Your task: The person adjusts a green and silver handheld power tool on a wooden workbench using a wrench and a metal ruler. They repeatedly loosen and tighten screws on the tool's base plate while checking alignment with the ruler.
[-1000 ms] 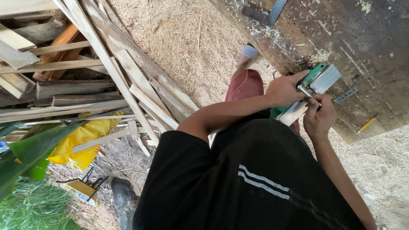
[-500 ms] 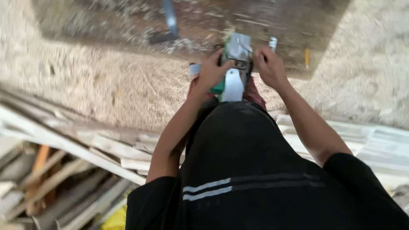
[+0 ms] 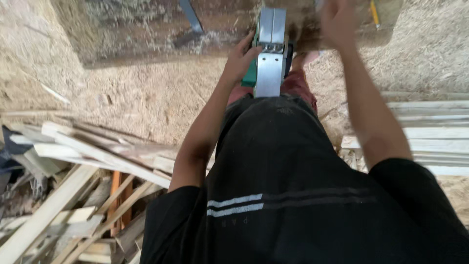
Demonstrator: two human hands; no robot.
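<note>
I look down my black shirt with white stripes. My left hand (image 3: pixel 238 59) grips the green side of an electric planer (image 3: pixel 270 54), which is turned with its silver sole plate facing up. My right hand (image 3: pixel 337 22) is off the tool, lifted to its right over the dusty board (image 3: pixel 146 29). That hand is blurred, with its fingers apart and nothing seen in it.
Sawdust covers the ground all around. A heap of rough wooden slats (image 3: pixel 83 166) lies at the left and stacked pale planks (image 3: pixel 430 132) at the right. On the board rest a grey metal bar (image 3: pixel 189 14) and a yellow pencil (image 3: pixel 373 12).
The view has swung and moved closer. Half a second ago both hands held the planer; now my right hand has come off it and risen to the right.
</note>
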